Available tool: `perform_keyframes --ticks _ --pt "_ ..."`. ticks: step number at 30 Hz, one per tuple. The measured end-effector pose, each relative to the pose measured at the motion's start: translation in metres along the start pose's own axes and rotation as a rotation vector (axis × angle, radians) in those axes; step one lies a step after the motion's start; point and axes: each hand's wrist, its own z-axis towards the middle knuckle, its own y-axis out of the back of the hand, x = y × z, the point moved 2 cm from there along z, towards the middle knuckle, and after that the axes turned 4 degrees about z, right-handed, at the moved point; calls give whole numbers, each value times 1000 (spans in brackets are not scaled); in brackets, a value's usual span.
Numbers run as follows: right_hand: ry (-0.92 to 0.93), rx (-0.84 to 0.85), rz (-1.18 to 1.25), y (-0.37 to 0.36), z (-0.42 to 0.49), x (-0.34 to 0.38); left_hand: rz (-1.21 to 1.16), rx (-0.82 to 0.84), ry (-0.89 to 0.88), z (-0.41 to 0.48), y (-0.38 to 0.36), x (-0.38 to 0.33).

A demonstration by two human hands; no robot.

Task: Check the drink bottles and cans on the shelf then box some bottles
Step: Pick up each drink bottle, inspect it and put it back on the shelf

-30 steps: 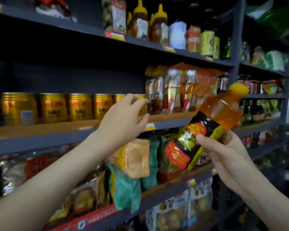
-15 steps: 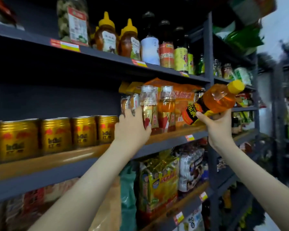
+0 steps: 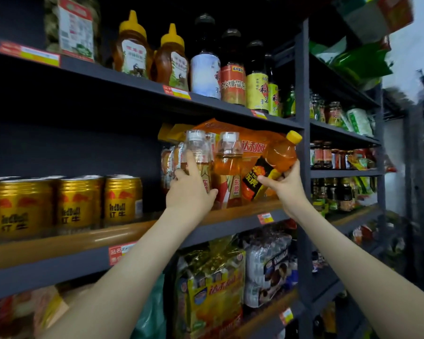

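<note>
The right hand is gripping the tilted orange bottle low down, above the shelf; the left hand is curling round a clear-topped bottle standing there; both are looking full, heavy and slippery, so holding the middle seems best.

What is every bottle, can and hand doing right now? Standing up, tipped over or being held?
left hand, fingers wrapped round the clear-capped bottle.
right hand, holding the yellow-capped bottle.
clear-capped bottle, upright on the shelf, cap on.
yellow-capped bottle, tilted, cap on, lifted off the shelf.
neighbour bottle, upright, cap on.
gold cans, upright in a row.
honey bottles, upright, caps on.
</note>
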Motion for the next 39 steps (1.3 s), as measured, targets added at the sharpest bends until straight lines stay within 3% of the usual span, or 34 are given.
perform_keyframes --ticks 7,20,27,32,35,39 --pt "17 160 -51 -4 23 3 89 -41 38 6 -10 -10" --pt "-62 418 -364 -29 27 7 160 -125 66 9 -20 -11" --pt "-47 309 -369 -25 16 8 191 -147 80 1 -22 -15" --pt "232 92 -617 -33 -24 31 246 -205 16 -7 -16 -15" --pt "388 120 -611 -57 -57 50 266 -253 -7 -17 -3 -9" --pt "452 212 -562 -97 -93 71 298 -303 -29 -39 30 13"
